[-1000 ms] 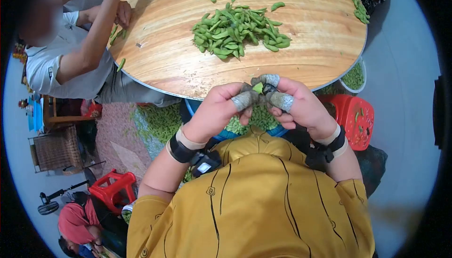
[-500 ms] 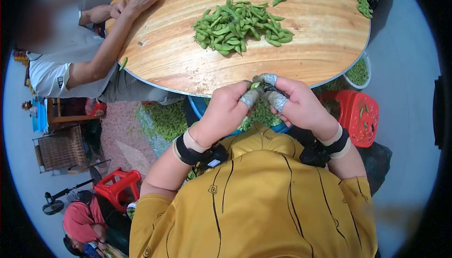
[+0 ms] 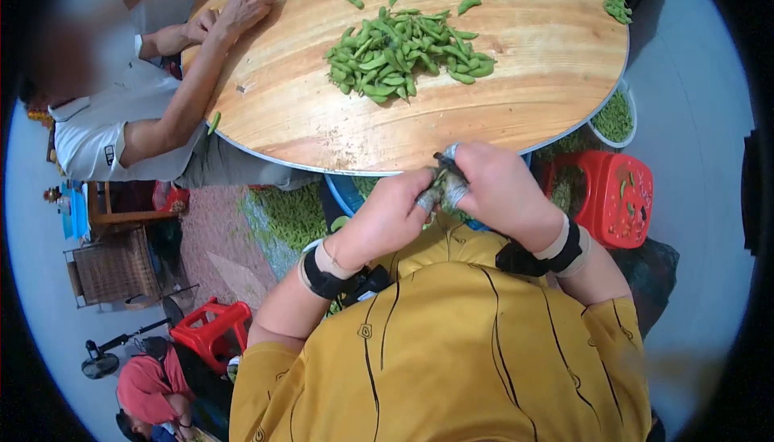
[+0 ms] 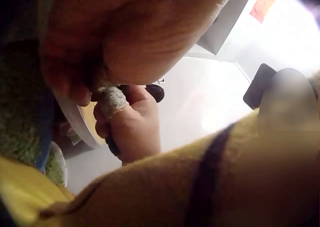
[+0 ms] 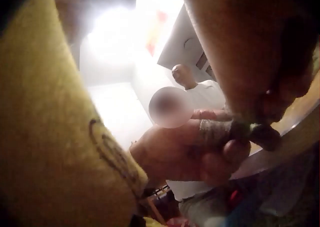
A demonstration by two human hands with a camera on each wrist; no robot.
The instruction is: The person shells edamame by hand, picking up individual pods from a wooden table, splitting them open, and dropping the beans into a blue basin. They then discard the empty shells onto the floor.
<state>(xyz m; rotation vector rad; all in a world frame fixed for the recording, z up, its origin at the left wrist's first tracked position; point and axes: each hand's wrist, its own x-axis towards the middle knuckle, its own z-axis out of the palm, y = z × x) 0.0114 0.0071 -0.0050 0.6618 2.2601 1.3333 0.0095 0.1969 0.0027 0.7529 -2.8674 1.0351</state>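
Note:
Below the table's near edge, the left hand and right hand meet at their fingertips, with grey wraps around the thumbs and some fingers. The right wrist view shows a small green pod pinched by the left hand, the right fingers touching it; fingers hide most of it. In the left wrist view the right hand's wrapped thumb lies against the left fingers. A pile of green pods lies on the wooden table. Under the hands is a blue basin, partly covered.
A red stool and a white tub of green pods stand at right. A seated person in a pale shirt rests a forearm on the table at left. More pods cover the floor sheet; another person in red is lower left.
Both hands have drawn closer together and turned, the right knuckles now higher; the green piece seen between them is mostly covered. The seated person's hand has moved onto the table since the earliest frame.

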